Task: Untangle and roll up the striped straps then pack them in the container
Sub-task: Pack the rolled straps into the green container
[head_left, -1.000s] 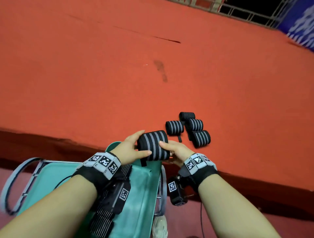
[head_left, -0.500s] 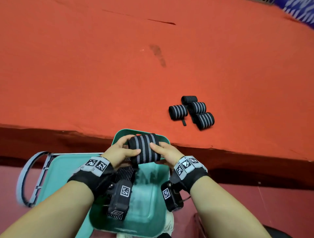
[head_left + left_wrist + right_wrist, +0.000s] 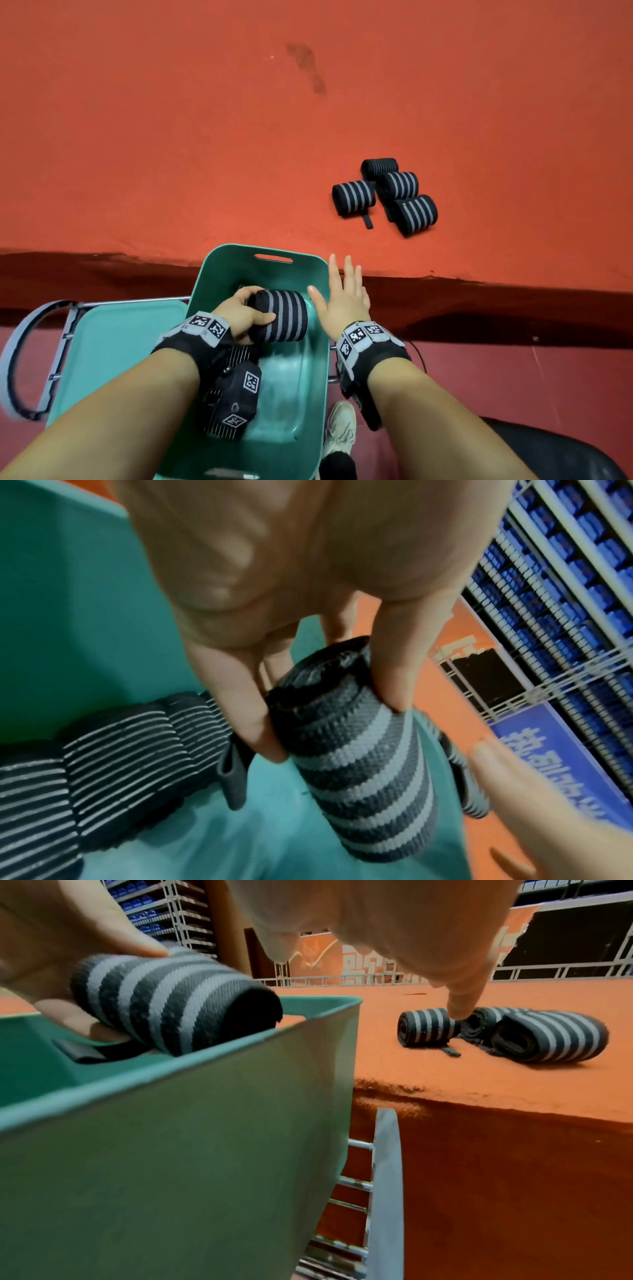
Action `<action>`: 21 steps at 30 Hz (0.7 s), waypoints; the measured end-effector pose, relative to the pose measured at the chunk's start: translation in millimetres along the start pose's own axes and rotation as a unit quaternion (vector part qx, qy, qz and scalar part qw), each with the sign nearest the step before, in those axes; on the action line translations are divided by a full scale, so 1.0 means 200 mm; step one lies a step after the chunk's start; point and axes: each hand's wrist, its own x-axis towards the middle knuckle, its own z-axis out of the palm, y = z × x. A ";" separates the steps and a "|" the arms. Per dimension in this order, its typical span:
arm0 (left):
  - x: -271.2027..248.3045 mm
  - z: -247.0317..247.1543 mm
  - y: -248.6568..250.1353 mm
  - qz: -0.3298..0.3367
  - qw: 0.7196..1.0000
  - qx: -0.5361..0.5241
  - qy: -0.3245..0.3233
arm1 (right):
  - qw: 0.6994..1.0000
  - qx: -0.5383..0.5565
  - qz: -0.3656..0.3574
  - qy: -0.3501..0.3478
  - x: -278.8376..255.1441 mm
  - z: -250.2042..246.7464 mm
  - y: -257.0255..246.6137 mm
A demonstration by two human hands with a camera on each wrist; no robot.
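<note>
Your right hand (image 3: 344,301) has let go and now opens toward four rolled straps (image 3: 385,195) on the counter (image 3: 171,154), leaving your left hand (image 3: 245,313) alone gripping the rolled striped strap (image 3: 282,317) inside the teal container (image 3: 239,263), so packing proceeds.

The rolled strap (image 3: 369,772) is coarse ribbed woven cloth, matt, in grey and black stripes. The teal container (image 3: 310,377) looks like smooth plastic with a faint sheen. The orange table covering (image 3: 479,1085) is matt and felt-like, fraying at its edge.
</note>
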 end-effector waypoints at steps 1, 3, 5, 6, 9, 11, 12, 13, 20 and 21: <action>0.04 0.01 -0.01 0.002 1.000 0.016 0.001 | 1.000 0.003 -0.005 -0.002 0.02 0.02 0.01; 0.12 0.05 -0.02 0.011 0.999 0.046 -0.005 | 1.000 0.014 -0.019 -0.006 0.06 0.06 0.01; 0.19 0.08 -0.04 0.014 0.998 0.064 -0.004 | 0.999 0.034 -0.029 -0.003 0.09 0.09 0.01; 0.23 0.09 -0.05 0.013 0.997 0.070 -0.004 | 0.999 0.045 -0.030 0.003 0.10 0.10 0.01; 0.33 0.10 -0.08 0.025 0.993 0.112 -0.004 | 0.997 0.066 -0.032 0.030 0.11 0.14 0.00; 0.38 0.10 -0.09 0.041 0.988 0.147 0.000 | 0.996 0.067 -0.034 0.047 0.11 0.16 0.00; 0.40 0.10 -0.09 0.046 0.987 0.156 0.002 | 0.996 0.065 -0.034 0.054 0.10 0.17 0.00; 0.42 0.10 -0.10 0.052 0.985 0.165 0.004 | 0.996 0.063 -0.031 0.058 0.10 0.17 0.00; 0.49 0.14 -0.13 0.057 0.967 0.247 0.026 | 0.996 0.050 -0.029 0.068 0.10 0.20 -0.02; 0.50 0.15 -0.13 0.058 0.964 0.258 0.032 | 0.996 0.050 -0.028 0.068 0.10 0.20 -0.02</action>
